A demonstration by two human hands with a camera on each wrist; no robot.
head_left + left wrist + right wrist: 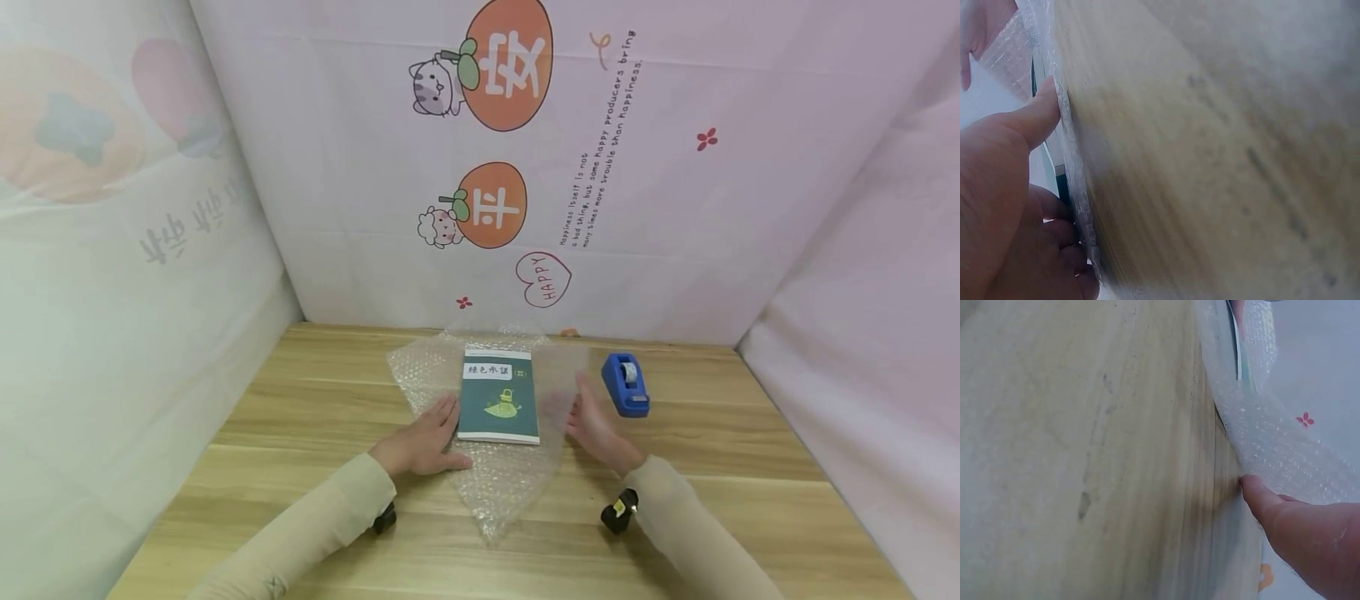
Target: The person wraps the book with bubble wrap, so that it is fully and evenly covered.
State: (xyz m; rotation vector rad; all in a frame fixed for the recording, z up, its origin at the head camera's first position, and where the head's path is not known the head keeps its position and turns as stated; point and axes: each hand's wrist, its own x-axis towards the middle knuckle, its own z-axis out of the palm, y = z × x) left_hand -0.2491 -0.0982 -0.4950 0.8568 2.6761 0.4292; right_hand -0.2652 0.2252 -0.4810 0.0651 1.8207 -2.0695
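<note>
A dark green booklet (pixel 498 396) with a white label and a yellow-green drawing lies on a sheet of clear bubble wrap (pixel 495 483), set cornerwise to it. Fingers stretched out, my left hand (pixel 422 437) rests on the wrap along the booklet's left edge. In the left wrist view the thumb (pixel 1044 112) lies against the wrap beside the booklet. At the right, my right hand (pixel 596 425) holds the wrap's edge, which is raised off the table there. One digit (pixel 1257 490) shows at that edge in the right wrist view; the other fingers are mostly hidden.
A blue tape dispenser (pixel 626 385) with a roll of tape stands to the right of the wrap. The wooden table (pixel 300 417) meets a printed cloth (pixel 360 250) at the back, and more cloth hangs at both sides.
</note>
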